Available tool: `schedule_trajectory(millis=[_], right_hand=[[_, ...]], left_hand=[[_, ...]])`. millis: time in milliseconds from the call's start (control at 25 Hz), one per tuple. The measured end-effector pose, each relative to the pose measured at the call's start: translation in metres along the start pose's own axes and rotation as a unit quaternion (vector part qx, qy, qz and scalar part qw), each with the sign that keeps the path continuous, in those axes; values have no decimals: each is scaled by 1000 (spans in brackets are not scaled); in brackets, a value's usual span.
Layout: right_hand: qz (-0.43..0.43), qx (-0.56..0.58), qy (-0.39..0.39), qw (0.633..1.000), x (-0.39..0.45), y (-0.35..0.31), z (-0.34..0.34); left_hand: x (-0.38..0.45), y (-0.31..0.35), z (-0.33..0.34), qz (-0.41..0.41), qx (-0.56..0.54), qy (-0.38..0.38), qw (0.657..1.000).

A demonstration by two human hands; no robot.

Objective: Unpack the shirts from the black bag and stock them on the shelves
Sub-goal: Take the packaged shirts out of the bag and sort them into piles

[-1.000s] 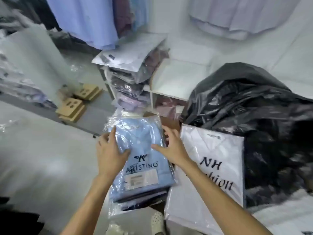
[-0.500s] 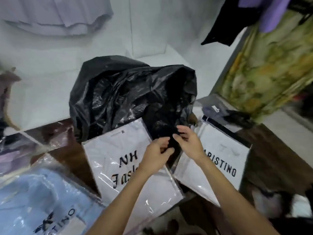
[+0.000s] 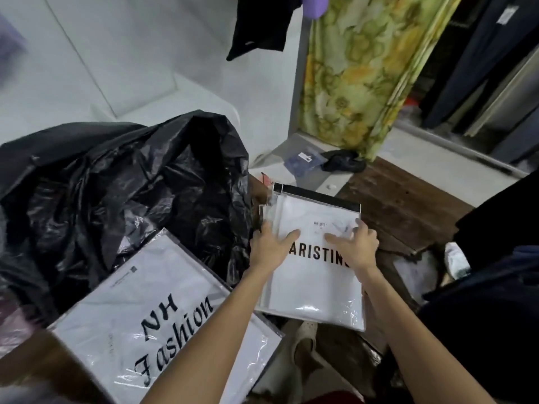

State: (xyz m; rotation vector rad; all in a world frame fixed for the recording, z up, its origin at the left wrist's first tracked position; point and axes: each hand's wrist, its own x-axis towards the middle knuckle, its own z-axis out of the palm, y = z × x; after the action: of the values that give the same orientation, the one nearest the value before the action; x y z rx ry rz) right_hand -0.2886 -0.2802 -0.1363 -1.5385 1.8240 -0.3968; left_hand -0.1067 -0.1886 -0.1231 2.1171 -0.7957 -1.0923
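The crumpled black bag lies on the floor at the left, its mouth open toward me. In front of it rests a white packaged shirt printed "NH Fashion". To its right is a white packaged shirt printed "ARISTINO" in clear plastic with a black top strip. My left hand grips its left edge with the thumb on top. My right hand grips its right edge, fingers curled over the side. No shelves are in view.
A green-yellow floral curtain hangs at the back right, with a black garment beside it. A small blue packet and a dark object lie on the grey sill. Dark clothing crowds the right; a sandal is below the package.
The view swung right, away from the blue shirt stack. Both hands left the black bag's mouth and took hold of the ARISTINO package by its two sides.
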Motion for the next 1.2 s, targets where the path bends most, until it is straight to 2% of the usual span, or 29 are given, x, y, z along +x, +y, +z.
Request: schedule_trajectory(millis=[40, 120, 200, 280, 320, 480, 600, 680, 760, 840, 920, 960, 1000, 1080, 1120, 1200], right_hand=[[52, -3, -12, 999, 6, 2, -1], [108, 89, -101, 985, 19, 8, -4], [106, 221, -245, 938, 33, 10, -4], [85, 239, -307, 917, 47, 7, -1], [76, 241, -317, 914, 56, 5, 5], [54, 197, -260, 944, 70, -17, 28], [20, 197, -245, 949, 71, -37, 45], [0, 184, -259, 948, 78, -43, 59], [-10, 162, -269, 949, 84, -43, 62], [-12, 50, -226, 973, 83, -49, 56], [-92, -43, -163, 981, 77, -68, 51], [-153, -50, -131, 978, 70, -82, 50], [-219, -40, -91, 971, 64, -96, 55], [-361, 0, -32, 932, 41, -125, 71], [-419, 26, -38, 907, 26, -141, 82], [-489, 89, -152, 855, -14, -173, 111]], left_hand=[[4, 1, 0, -32, -12, -6, 999], [13, 5, 1, -75, -26, -15, 997], [26, 9, 2, -91, -35, -14, 995], [36, 11, 1, -110, -54, -7, 992], [42, 12, 0, -122, -57, 3, 991], [66, 4, -5, -171, -84, 34, 981], [79, -11, -17, -210, -138, 73, 965], [74, -12, -28, -203, -165, 78, 962], [46, 13, -46, -182, -156, 40, 970], [32, 17, -69, -143, -117, 42, 982], [17, 18, -108, -105, -75, 144, 981], [10, 14, -131, -84, -45, 192, 977], [2, 10, -156, -74, -13, 228, 971], [-17, 5, -206, -64, 47, 269, 960], [-30, 7, -228, -66, 73, 269, 958], [-54, 11, -263, -85, 101, 252, 959]])
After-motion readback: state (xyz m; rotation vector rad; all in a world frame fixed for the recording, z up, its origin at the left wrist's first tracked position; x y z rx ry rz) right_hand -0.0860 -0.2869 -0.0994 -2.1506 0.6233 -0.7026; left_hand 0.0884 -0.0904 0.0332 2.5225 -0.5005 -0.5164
